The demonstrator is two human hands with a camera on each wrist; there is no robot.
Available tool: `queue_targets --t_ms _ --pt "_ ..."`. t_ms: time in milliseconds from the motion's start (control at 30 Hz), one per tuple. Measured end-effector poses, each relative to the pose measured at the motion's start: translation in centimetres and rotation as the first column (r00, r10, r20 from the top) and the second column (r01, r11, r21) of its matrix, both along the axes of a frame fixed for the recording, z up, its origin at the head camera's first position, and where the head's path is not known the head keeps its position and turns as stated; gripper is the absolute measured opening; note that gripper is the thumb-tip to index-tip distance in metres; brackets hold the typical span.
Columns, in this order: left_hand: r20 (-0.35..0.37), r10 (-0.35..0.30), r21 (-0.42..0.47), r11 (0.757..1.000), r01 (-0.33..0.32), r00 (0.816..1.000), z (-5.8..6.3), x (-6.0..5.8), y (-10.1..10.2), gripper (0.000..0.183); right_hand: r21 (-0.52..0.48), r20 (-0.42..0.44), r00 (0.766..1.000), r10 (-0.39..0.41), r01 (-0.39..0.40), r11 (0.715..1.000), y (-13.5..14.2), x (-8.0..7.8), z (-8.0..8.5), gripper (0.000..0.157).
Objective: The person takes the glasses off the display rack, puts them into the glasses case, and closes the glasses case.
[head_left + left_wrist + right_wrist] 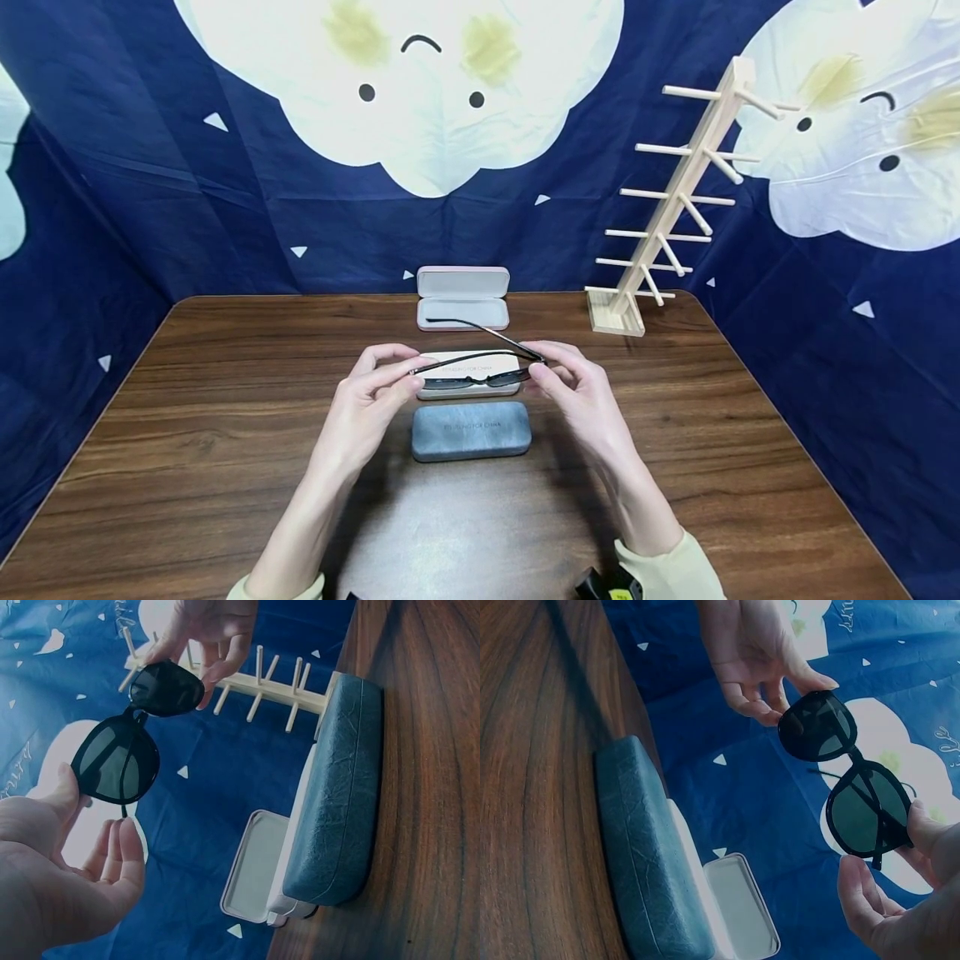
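Note:
Both hands hold a pair of black sunglasses [471, 382] with dark lenses above the cases. My left hand [367, 408] pinches the frame's left end between thumb and fingers. At the opposite end, near the hinge, my right hand [581, 400] grips it. One temple angles away from the right hinge, while the other crosses behind the lenses. Below the sunglasses lies a closed white glasses case [468, 392], partly covered by them in the head view. Nearer me is a closed blue-grey glasses case [471, 433]; the left wrist view shows its creased side [334, 795].
An open pale case [462, 312] sits at the back of the wooden table [187, 417]. A wooden rack with pegs [667, 200] stands at the back right. Blue cloth [225, 200] with cloud faces hangs around the table.

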State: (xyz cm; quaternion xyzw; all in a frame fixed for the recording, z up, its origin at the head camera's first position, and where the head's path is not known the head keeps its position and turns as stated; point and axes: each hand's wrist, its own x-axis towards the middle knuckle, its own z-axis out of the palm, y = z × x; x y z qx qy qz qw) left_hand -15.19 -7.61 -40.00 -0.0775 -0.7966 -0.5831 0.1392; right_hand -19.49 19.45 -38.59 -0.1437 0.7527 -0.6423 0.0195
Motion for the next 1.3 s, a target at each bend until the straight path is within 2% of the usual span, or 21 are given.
queue_targets --t_ms 233,600,900,1100,1300 --pt "0.027 0.017 0.085 0.996 -0.019 0.999 0.14 -0.11 -0.14 0.027 -0.039 -0.008 0.999 0.042 -0.043 0.998 -0.13 -0.03 0.07 0.032" --pt "0.028 0.055 0.129 0.99 -0.058 0.998 0.34 -0.18 -0.24 0.023 -0.055 -0.038 0.996 0.083 -0.085 0.995 -0.22 -0.05 0.18 0.031" --pt "0.05 0.036 0.154 0.987 -0.043 0.998 0.49 -0.14 -0.37 0.021 -0.029 -0.046 0.994 0.099 -0.1 0.995 -0.12 -0.09 0.24 0.028" --pt "0.088 0.027 0.172 0.984 -0.042 0.996 0.59 -0.1 -0.43 0.023 0.011 -0.073 0.987 0.145 -0.145 0.989 0.25 -0.34 0.06 0.029" --pt "0.144 0.043 0.174 0.982 -0.068 0.989 0.56 0.0 -0.32 0.025 0.012 -0.031 0.978 0.208 -0.208 0.978 0.55 -0.48 -0.31 0.031"
